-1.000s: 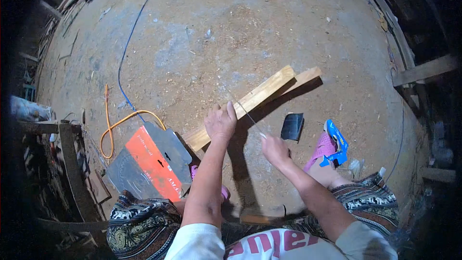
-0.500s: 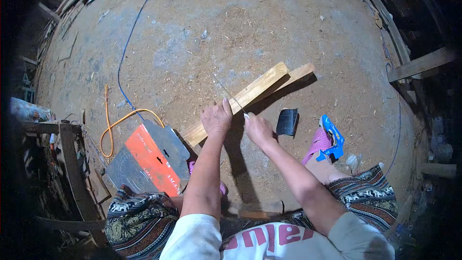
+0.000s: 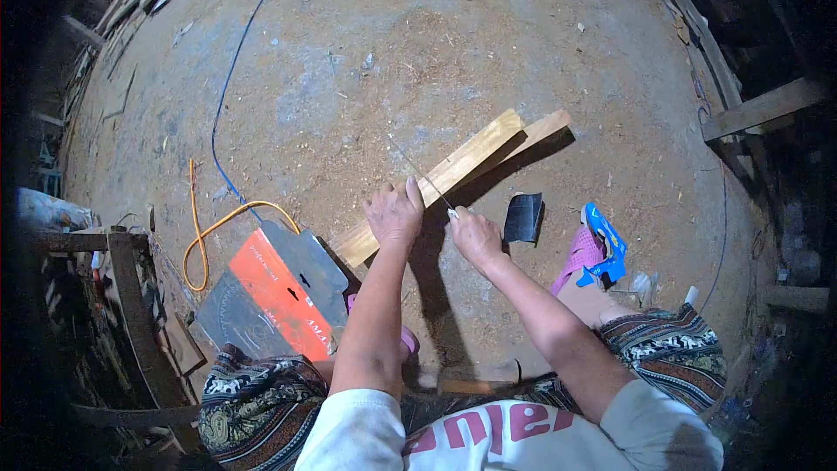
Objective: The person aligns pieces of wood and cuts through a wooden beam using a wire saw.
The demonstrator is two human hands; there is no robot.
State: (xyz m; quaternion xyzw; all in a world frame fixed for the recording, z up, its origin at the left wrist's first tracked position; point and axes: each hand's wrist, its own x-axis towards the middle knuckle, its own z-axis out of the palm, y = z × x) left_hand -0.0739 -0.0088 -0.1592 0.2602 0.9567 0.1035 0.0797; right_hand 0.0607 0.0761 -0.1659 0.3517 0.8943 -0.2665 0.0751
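My left hand [image 3: 395, 212] presses on a pale wooden piece [image 3: 475, 153] that lies slanted over a second wooden piece [image 3: 545, 129]. In my right hand [image 3: 475, 235], the fingers are wrapped round the near end of a thin, narrow blade [image 3: 418, 172]. The blade crosses the upper piece just right of my left hand, its far end out over the floor. My grip hides the handle. A dark curved sheet [image 3: 523, 217] lies on the floor right of my right hand.
An orange and grey flat package [image 3: 279, 288] and an orange cord [image 3: 202, 249] lie at the left. A blue cable [image 3: 225, 100] runs behind them. Near my pink shoe [image 3: 582, 253] is a blue cut-out piece [image 3: 610, 244]. Wooden frames [image 3: 135, 314] stand at the sides.
My right hand has moved slightly right and down, drawing the blade a little along with it. My left hand stays on the wood.
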